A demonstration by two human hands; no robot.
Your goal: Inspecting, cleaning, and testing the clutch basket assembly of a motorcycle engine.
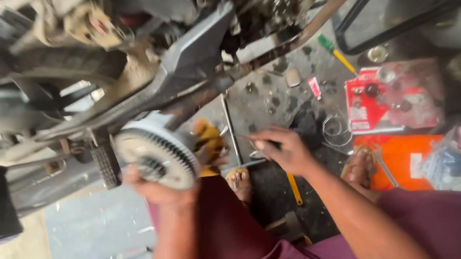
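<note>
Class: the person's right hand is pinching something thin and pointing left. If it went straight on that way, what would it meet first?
Probably the crumpled yellow cloth beside the round toothed metal drum held by the left hand. The right hand looks level with it, though blur leaves depth unclear.

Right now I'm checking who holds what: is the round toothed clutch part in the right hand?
No, the left hand grips the round toothed part, while the right hand pinches a thin tool.
</note>
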